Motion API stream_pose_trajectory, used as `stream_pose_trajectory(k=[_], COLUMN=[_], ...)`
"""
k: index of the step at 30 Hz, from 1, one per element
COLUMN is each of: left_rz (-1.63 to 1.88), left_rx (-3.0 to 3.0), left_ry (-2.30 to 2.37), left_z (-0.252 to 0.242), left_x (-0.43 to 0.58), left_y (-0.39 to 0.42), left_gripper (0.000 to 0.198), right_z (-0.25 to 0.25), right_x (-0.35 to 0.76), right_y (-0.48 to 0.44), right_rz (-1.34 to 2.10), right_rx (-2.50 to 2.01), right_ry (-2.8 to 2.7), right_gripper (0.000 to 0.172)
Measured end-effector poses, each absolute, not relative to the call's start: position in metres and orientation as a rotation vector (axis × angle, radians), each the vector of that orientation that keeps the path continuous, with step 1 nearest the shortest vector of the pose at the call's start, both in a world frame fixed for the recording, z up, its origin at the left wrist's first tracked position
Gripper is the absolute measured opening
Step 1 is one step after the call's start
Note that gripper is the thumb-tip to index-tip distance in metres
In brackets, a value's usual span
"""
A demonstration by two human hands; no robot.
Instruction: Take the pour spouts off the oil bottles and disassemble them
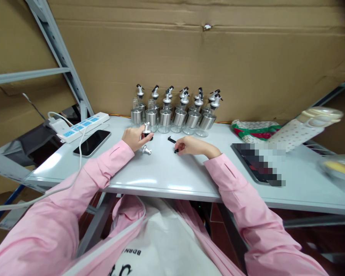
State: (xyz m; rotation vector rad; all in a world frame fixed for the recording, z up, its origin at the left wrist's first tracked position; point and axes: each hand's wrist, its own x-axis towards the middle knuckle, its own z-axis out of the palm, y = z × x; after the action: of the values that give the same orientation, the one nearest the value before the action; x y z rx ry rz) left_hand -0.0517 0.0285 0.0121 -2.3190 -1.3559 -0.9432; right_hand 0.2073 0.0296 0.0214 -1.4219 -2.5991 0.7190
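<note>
My left hand (134,138) is closed around a silver pourer spout (146,128) with a black lower part, held upright just above the table. Below it, a second silver spout (146,150) lies on the tabletop. My right hand (186,146) has its thumb and fingers pinched at a small black piece (176,151), partly hidden by the fingertips. Beside those fingers is a black lever (171,139); whether the fingers touch it I cannot tell. Behind both hands stand several glass bottles with steel sleeves (164,118). Two in the front left, one a bare-necked bottle (136,115), carry no spout.
On the left are a phone (92,143) and a white power strip (84,126), with a cable crossing my left sleeve. To the right lie a dark tablet-like object (251,163), a patterned cloth (255,130) and a dotted tumbler (300,128). Cardboard (189,57) stands behind the table.
</note>
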Motion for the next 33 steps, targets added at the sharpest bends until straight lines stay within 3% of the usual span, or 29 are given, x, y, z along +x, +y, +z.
stream_pose_trajectory(k=[17, 26, 33], left_rz=[-1.036, -1.05, -0.793], left_rx=[-2.392, -2.529, -2.742], left_ry=[-1.317, -1.114, -0.866], left_z=[0.011, 0.012, 0.007], left_x=[-0.051, -0.054, -0.044], left_y=[0.028, 0.028, 0.026], left_gripper=[0.046, 0.047, 0.046], right_z=[0.02, 0.023, 0.027], right_x=[0.201, 0.2, 0.188], right_y=[0.027, 0.029, 0.018], right_rz=[0.614, 0.328, 0.094], right_rx=[-1.367, -1.282, -0.961], right_ry=[-2.563, -2.43, -2.193], right_gripper=[0.008, 0.031, 0.028])
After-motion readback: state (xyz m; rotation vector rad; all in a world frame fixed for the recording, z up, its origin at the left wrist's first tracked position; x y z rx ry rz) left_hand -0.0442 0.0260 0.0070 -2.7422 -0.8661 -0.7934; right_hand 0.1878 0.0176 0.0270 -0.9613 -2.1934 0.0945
